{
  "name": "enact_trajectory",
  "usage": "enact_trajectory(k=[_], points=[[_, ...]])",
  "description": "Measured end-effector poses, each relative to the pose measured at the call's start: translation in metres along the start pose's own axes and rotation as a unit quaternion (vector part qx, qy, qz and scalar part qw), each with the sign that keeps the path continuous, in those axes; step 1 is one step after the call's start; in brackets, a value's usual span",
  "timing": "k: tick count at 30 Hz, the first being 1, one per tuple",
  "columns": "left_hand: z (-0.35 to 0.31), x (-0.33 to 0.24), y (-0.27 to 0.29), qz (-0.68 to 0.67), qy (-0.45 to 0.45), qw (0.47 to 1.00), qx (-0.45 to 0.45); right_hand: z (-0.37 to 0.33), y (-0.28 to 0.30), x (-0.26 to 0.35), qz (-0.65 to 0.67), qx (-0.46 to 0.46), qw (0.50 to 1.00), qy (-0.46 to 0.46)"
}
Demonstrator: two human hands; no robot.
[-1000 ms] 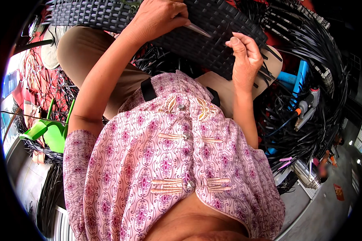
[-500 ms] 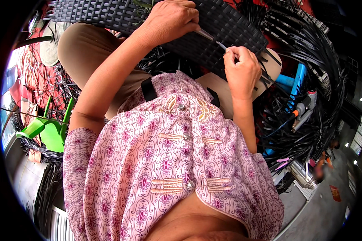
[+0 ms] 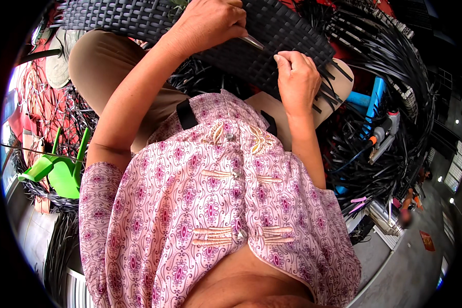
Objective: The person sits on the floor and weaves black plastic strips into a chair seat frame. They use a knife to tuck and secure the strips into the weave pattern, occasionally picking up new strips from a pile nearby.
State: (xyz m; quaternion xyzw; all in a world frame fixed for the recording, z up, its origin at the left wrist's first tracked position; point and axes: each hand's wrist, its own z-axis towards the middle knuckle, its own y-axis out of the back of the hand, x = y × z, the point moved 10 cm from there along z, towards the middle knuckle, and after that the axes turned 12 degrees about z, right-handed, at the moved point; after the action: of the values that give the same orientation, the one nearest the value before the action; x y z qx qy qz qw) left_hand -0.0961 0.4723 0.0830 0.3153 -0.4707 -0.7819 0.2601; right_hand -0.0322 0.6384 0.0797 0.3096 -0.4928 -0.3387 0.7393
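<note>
- Left hand [image 3: 210,26] is gripping a tapered silver metal tool [image 3: 253,42], tip facing the right hand [image 3: 299,82]; slipping could be jabbing it.
- Right grip is curling closed; cannot tell on what.
- Black woven plastic-strip panel [image 3: 292,33] is lying over khaki-trousered legs [image 3: 103,66]; leg-shifting could be tilting it.

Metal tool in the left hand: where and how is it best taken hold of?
Probably by the end away from its tip, coming from the left, as the left hand does: the metal tool narrows to a point aimed rightward, over the woven panel. Its rear is hidden in the fingers, so that shape can't be told.
</note>
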Motion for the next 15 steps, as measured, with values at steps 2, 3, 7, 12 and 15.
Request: enact_trajectory(k=[2,3,7,12,15], points=[[0.001,0.000,0.001,-0.016,-0.008,1.000,-0.002,0.000,-0.001,0.002,0.000,0.002,1.000,0.011],[0.002,0.001,0.001,-0.017,-0.013,1.000,-0.001,-0.001,-0.002,0.003,-0.001,-0.002,1.000,0.017],[0.003,0.006,0.005,-0.023,-0.005,1.000,0.006,-0.002,-0.008,0.007,0.003,-0.014,0.999,0.038],[0.004,0.015,0.007,0.001,0.003,1.000,0.023,0.002,-0.015,0.019,-0.008,-0.022,0.996,0.085],[0.005,0.014,0.010,0.007,0.000,1.000,0.023,0.004,-0.019,0.021,-0.019,0.005,0.996,0.090]])
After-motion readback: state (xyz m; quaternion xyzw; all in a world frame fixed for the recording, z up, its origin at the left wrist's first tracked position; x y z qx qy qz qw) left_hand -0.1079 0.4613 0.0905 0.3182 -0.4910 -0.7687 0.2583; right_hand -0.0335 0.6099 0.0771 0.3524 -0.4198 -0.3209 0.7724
